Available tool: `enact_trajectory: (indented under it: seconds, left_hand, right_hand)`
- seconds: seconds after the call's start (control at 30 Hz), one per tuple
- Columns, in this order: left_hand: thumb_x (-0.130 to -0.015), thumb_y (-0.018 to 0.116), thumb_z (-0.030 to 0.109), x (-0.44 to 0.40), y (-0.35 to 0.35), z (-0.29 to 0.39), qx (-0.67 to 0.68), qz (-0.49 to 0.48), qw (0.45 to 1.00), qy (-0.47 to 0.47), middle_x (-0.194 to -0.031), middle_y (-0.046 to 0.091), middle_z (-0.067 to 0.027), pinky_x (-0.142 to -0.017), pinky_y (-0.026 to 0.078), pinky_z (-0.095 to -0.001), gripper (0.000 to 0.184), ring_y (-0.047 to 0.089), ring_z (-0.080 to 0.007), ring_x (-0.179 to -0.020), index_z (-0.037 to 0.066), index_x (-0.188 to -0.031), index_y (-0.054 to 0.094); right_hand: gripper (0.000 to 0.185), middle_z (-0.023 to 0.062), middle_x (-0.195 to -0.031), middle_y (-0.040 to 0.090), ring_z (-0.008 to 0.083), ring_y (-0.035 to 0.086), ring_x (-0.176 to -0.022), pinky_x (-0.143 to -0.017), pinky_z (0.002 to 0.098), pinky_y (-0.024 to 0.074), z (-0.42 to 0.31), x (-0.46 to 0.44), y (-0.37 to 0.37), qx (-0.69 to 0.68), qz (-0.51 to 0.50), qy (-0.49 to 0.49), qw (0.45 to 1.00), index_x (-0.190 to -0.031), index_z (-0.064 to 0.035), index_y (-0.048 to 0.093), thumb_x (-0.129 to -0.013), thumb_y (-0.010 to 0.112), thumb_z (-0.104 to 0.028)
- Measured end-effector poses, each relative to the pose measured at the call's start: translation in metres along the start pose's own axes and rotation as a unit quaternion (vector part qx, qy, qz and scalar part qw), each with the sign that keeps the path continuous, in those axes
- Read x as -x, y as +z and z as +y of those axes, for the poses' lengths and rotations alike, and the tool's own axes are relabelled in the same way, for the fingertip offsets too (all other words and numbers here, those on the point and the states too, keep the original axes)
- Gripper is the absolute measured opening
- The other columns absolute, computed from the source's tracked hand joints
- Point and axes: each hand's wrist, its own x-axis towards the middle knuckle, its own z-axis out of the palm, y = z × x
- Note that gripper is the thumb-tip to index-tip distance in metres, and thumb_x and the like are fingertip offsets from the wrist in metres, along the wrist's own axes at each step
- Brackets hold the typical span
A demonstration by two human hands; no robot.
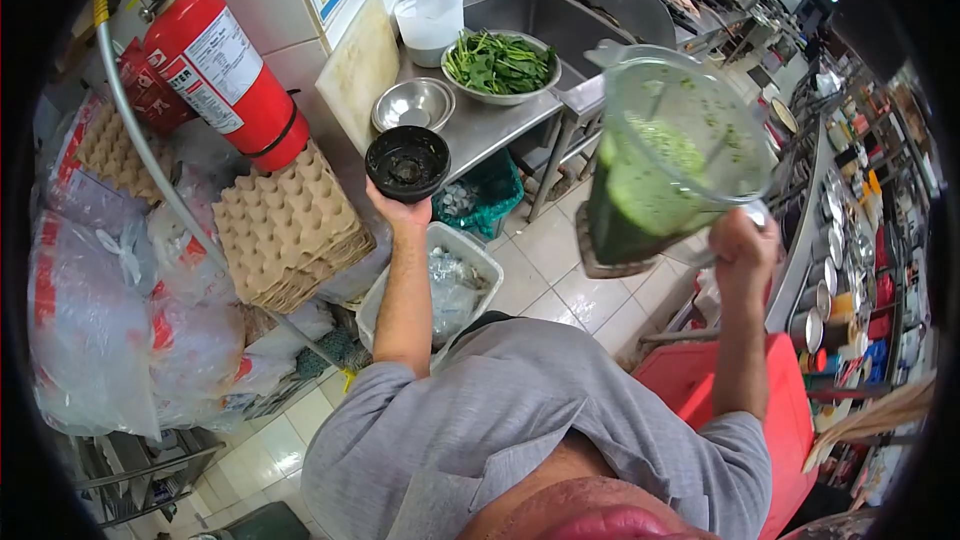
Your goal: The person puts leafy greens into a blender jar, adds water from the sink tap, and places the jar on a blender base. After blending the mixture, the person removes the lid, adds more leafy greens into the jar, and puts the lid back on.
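My left hand [398, 210] holds up a round black lid [430, 175], its hollow side facing up, with wet residue inside. My right hand [746, 248] is wrapped around the handle of a clear blender jar [640, 202]. Green liquid with froth and bits of leaf fills much of the jar, which is uncovered and slightly tilted above the floor. Beyond the lid, a steel bowl [413, 105] rests on the steel counter [497, 128]. A metal bowl of green leaves [500, 64] stands to its right, by the sink.
At left are a fire extinguisher [228, 75], stacked egg trays [285, 223] and plastic-wrapped bundles [100, 330]. A white bin [490, 275] and a green-lined bin [490, 195] stand below the counter. A sink [540, 15] lies ahead; a red container [690, 380] and crowded shelves [835, 270] are at right.
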Motion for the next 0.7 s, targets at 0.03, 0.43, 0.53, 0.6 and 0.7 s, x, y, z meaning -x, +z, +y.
enact_trajectory:
  seconds: [0.03, 0.43, 0.53, 0.6, 0.7]
  left_hand:
    - [-0.079, 0.043, 0.055, -0.008, 0.001, -0.003, -0.008, 0.000, 1.000, 0.020, -0.123, 0.052, -0.0089, -0.094, 0.040, -0.0543, 0.057, 0.049, -0.0317, -0.114, 0.016, -0.119, 0.053]
    - [-0.080, 0.047, 0.054, 0.025, 0.052, -0.011, 0.023, 0.055, 0.979, 0.194, -0.129, 0.048, -0.0106, -0.101, 0.034, -0.0524, 0.059, 0.042, -0.0307, -0.122, 0.015, -0.125, 0.050]
    - [-0.080, 0.049, 0.054, 0.033, 0.090, -0.022, -0.020, 0.112, 0.937, 0.329, -0.128, 0.049, -0.0106, -0.101, 0.035, -0.0505, 0.060, 0.043, -0.0306, -0.121, 0.014, -0.125, 0.050]
    - [-0.080, 0.052, 0.052, 0.039, 0.103, -0.036, 0.030, 0.091, 0.926, 0.364, -0.128, 0.049, -0.0117, -0.100, 0.035, -0.0513, 0.059, 0.044, -0.0320, -0.120, 0.012, -0.124, 0.050]
    - [-0.081, 0.057, 0.042, 0.042, 0.123, -0.051, 0.013, 0.064, 0.907, 0.415, -0.133, 0.043, -0.0146, -0.104, 0.028, -0.0555, 0.058, 0.037, -0.0353, -0.125, 0.007, -0.126, 0.047]
  right_hand:
    - [0.009, -0.0053, -0.056, 0.042, 0.0044, 0.032, -0.043, -0.041, 0.0229, 0.0228, 0.016, -0.014, 0.015, -0.014, -0.006, 0.008, 1.000, -0.073, -0.0054, 0.051, -0.076, 0.060, -0.004]
    - [0.019, -0.0054, -0.055, 0.049, 0.0030, 0.038, -0.048, -0.044, 0.0212, 0.0277, 0.184, -0.180, 0.116, -0.018, -0.291, 0.107, 0.951, -0.063, -0.0049, 0.059, -0.069, 0.076, -0.011]
    - [0.021, -0.0054, -0.055, 0.050, 0.0025, 0.040, -0.050, -0.046, 0.0208, 0.0306, 0.209, -0.210, 0.128, -0.031, -0.367, 0.109, 0.923, -0.063, -0.0035, 0.058, -0.070, 0.077, -0.011]
    - [0.025, -0.0060, -0.055, 0.051, 0.0022, 0.040, -0.050, -0.046, 0.0206, 0.0311, 0.219, -0.224, 0.136, -0.030, -0.395, 0.131, 0.909, -0.060, -0.0037, 0.057, -0.070, 0.078, -0.013]
    - [0.017, -0.0060, -0.056, 0.050, 0.0024, 0.037, -0.047, -0.044, 0.0200, 0.0278, 0.254, -0.242, 0.138, -0.033, -0.428, 0.112, 0.896, -0.070, -0.0044, 0.061, -0.068, 0.077, -0.010]
